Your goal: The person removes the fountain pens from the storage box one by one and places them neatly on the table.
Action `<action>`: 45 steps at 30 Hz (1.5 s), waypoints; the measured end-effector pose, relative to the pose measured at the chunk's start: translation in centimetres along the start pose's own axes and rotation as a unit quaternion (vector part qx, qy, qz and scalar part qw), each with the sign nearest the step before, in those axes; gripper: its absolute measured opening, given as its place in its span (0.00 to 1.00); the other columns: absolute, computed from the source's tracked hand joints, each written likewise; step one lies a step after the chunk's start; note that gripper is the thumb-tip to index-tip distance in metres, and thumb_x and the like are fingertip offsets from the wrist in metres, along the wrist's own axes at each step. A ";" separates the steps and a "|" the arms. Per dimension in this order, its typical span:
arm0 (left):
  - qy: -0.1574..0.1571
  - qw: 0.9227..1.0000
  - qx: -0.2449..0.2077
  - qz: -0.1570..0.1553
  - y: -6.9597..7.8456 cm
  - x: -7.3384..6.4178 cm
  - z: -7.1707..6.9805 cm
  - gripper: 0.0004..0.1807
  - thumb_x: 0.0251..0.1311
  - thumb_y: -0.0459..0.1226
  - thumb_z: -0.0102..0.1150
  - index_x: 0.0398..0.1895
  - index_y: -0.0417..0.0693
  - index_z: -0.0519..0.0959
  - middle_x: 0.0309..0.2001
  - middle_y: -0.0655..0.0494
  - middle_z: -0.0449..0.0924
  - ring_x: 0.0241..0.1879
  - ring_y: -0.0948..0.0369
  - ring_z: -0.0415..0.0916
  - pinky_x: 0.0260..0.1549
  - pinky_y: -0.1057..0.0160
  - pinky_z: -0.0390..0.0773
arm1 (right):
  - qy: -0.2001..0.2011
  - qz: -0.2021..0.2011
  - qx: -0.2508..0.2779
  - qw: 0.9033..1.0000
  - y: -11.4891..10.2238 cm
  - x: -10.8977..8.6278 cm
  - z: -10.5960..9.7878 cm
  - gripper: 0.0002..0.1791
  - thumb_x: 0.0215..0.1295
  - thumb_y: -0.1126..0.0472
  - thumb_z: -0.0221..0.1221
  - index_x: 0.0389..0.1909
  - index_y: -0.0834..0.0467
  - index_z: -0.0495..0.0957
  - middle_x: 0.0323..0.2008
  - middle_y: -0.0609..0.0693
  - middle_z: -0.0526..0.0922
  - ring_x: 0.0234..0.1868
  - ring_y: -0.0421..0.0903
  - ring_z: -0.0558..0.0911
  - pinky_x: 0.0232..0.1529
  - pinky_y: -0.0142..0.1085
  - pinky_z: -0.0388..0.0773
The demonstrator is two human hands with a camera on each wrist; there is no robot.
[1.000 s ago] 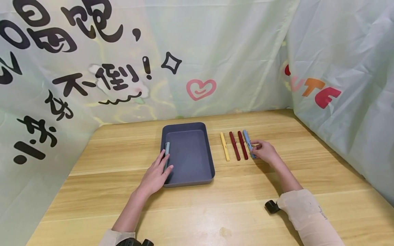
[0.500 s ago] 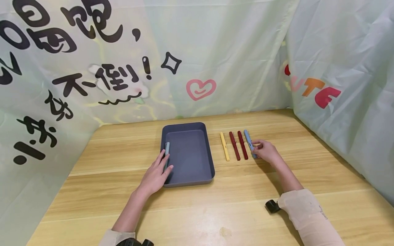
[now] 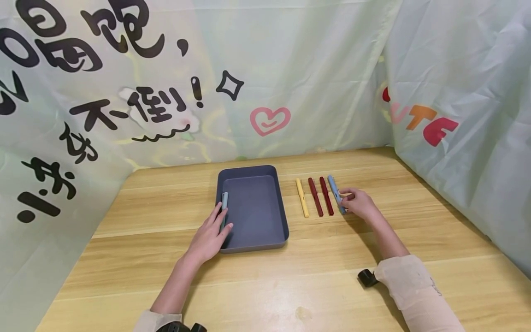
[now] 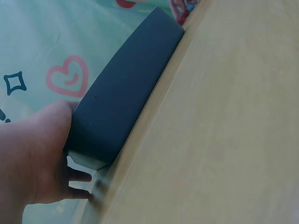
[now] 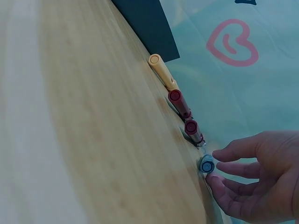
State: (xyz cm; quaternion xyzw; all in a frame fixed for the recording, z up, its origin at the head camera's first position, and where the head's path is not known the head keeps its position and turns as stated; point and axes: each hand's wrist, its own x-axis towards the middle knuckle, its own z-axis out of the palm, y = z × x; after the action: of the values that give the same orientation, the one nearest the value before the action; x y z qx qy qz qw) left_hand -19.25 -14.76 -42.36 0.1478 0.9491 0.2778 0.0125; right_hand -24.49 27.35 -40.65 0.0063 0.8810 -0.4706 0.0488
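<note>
My left hand (image 3: 209, 236) lies across the left rim of a dark grey tray (image 3: 255, 246), fingers spread and thumb over the inside. In the left wrist view, some fingers reach down outside the tray wall (image 4: 124, 88). A grey-blue pen (image 3: 225, 199) lies inside along that wall, its lower part covered by the hand. To the right, my right hand (image 3: 358, 203) holds the lower part of a blue pen (image 3: 334, 186) between thumb and fingertips. The right wrist view shows the end of this pen (image 5: 207, 164) between them.
A yellow pen (image 3: 302, 198) and two dark red pens (image 3: 315, 197) lie side by side between the tray and the blue pen. Printed cloth (image 3: 323, 83) hangs behind the wooden table (image 3: 257, 286) and along its right side.
The blue pen and my right hand have shifted very slightly to the right since the first frame. My left hand, the tray and the other pens have stayed put.
</note>
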 end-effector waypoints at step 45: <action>0.022 0.996 -0.070 -0.059 -1.3 2.6 -0.2 0.34 0.68 0.39 0.35 0.72 0.40 0.36 0.71 0.44 0.35 0.68 0.48 0.36 0.62 0.47 0.44 | -0.043 -0.117 -0.019 0.992 -9.1 -0.1 6.6 0.18 0.65 0.65 0.53 0.55 0.65 0.72 0.41 0.60 0.76 0.41 0.58 0.78 0.37 0.44 0.78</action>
State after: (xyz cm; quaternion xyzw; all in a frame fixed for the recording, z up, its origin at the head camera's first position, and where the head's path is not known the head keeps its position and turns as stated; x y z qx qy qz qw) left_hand -22.13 -15.17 -42.69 0.0840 0.9346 0.3450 0.0183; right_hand -24.35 16.83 -36.72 -0.1180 0.8815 -0.4562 0.0316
